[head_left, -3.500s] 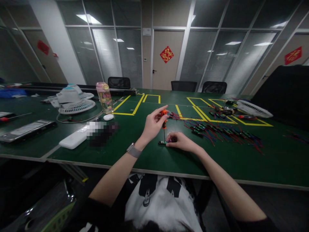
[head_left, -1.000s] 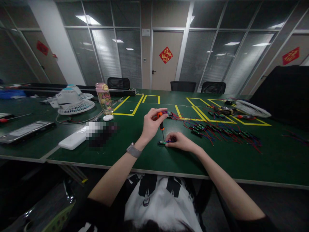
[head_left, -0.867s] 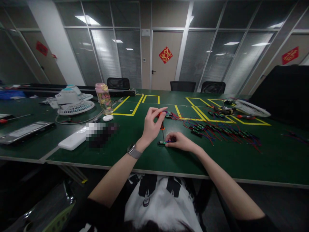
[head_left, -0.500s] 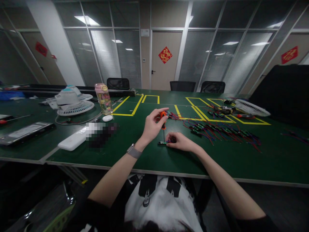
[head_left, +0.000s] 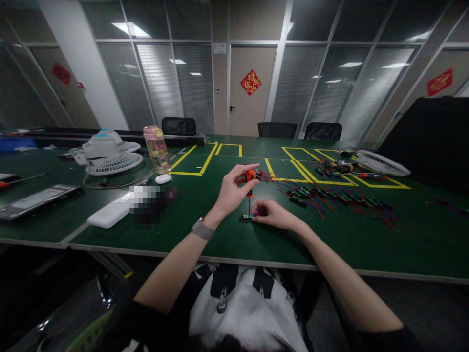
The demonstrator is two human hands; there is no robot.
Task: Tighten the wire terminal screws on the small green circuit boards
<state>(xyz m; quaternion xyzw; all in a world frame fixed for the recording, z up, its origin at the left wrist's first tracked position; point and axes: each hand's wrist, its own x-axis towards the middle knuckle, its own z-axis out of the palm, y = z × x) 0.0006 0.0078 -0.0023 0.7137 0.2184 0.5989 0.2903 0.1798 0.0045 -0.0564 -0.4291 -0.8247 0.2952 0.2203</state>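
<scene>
My left hand (head_left: 234, 187) is closed around the orange and black handle of a screwdriver (head_left: 250, 184), its forefinger stretched over the top. The screwdriver stands upright, and its thin shaft runs down to a small green circuit board (head_left: 245, 217) lying on the table. At the board's right end, my right hand (head_left: 273, 213) pinches it between thumb and fingers. Dark wires bunch up inside that hand, partly hidden by the fingers. Behind and to the right, several similar boards with red and blue wires (head_left: 340, 198) lie in a row.
On the green table (head_left: 220, 242), yellow tape (head_left: 208, 160) marks rectangles. To the left are a white fan (head_left: 113, 164), a pink-lidded bottle (head_left: 157, 149), a white mouse (head_left: 163, 179) and a long white case (head_left: 110, 212). A white fan part (head_left: 383, 163) lies far right.
My left hand and the top of the screwdriver have shifted slightly right, with the thumb further across the handle. My right hand and the circuit board stay in place.
</scene>
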